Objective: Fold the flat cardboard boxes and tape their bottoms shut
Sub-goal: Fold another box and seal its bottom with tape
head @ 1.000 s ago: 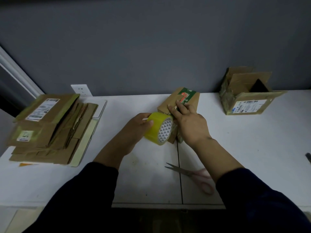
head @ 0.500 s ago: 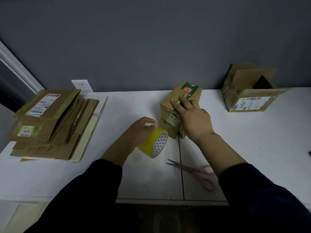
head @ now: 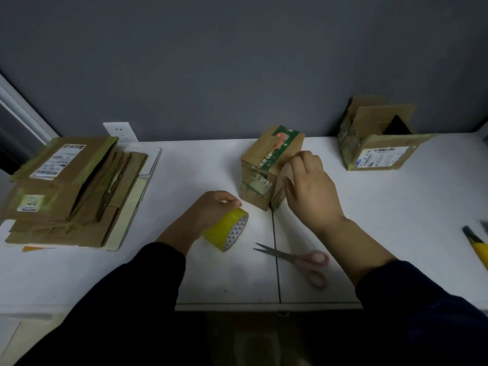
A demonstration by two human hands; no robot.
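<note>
A small brown cardboard box point(head: 266, 159) with a green and red print on top stands in the middle of the white table point(head: 396, 207). My right hand point(head: 309, 188) rests against the box's right side, fingers curled over its top edge. My left hand point(head: 211, 210) grips a yellow tape roll point(head: 228, 229) that sits on the table just left of and in front of the box. Pink-handled scissors point(head: 298, 260) lie closed in front of the box.
A stack of flat cardboard boxes point(head: 68, 191) lies at the left of the table. An assembled open box point(head: 377, 143) with a shipping label stands at the back right. A yellow-and-black tool point(head: 478, 247) lies at the right edge. A wall socket point(head: 120, 131) is behind.
My left hand has brought the tape roll down from the box onto the table. My right hand slid from the box's top to its right side.
</note>
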